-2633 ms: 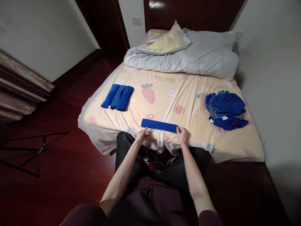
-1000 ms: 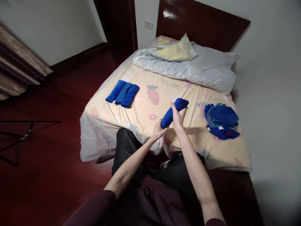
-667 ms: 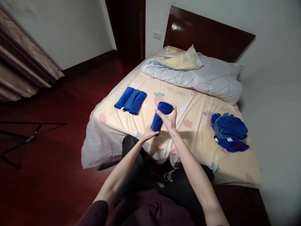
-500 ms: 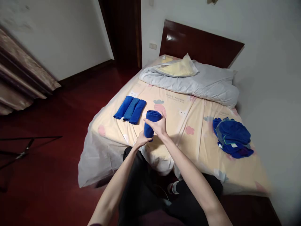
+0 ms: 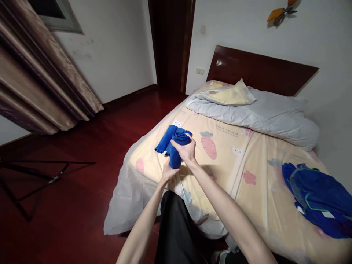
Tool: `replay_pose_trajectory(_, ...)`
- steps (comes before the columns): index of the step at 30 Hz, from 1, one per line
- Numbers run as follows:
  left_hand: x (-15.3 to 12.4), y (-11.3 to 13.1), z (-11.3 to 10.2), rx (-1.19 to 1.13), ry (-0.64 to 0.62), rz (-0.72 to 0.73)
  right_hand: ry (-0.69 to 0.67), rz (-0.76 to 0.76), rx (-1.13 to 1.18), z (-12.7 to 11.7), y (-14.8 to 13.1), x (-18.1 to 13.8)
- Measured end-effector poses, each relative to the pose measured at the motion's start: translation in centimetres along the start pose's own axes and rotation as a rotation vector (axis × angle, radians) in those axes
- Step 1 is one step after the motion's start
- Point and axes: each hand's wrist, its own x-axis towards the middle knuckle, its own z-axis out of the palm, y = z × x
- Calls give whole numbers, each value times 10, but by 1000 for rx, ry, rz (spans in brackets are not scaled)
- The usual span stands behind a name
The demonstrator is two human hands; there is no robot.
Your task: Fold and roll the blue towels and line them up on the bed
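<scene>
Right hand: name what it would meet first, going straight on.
Beyond its rolled blue towel, the right hand would probably meet the row of blue towels on the bed; depth is unclear.

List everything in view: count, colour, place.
Bed: one, printed yellow, centre to right
Headboard: one, red-brown, bed's far end
Quilt: one, pale grey, before headboard
Pillow-like item: one, yellow, on quilt
Cloth roll: one, blue, held, centre
Folded cloths: three, blue, on bed, partly behind roll
Cloth heap: one, mostly blue, bed's right side
Door: one, dark brown, upper centre
Curtain: one, mauve-brown, left
Window: one, dark, upper left
Floor: one, dark red, left
Stand: one, black, on floor
Wall lamp: one, orange, upper right
Wall plates: three, pale, beside door
Trousers: one pair, black, bottom
Left hand: one, on roll's lower end
Right hand: one, on roll's upper part
</scene>
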Motion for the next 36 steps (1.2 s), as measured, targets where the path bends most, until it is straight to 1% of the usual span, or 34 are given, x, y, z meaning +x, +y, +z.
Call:
replay_pose_trajectory(3, 6, -4, -3, 8, -14, -17, -9, -12, 1, 6, 13, -1)
replay_pose_trajectory(7, 10, -12, -5, 35, -34, -61, -32, 12, -64, 12, 37, -7)
replay_pose_trajectory(11, 6, -18, -5, 21, -47, -85, -21, 56, -61, 15, 57, -13)
replay_pose_trajectory(14, 2, -20, -3, -4, -43, -92, -4, 83, -53, 16, 66, -14)
replay_pose_trajectory(20, -2, -28, -2, -69, -9, -153, -5, 122, -62, 17, 74, -17)
replay_pose_trajectory(26, -1, -38, -5, -99, -56, -152, 4, 147, -70, 21, 76, -23)
replay_pose_trajectory(36, -1, -38, -4, -156, -26, -144, 12, 162, -79, 20, 71, -23)
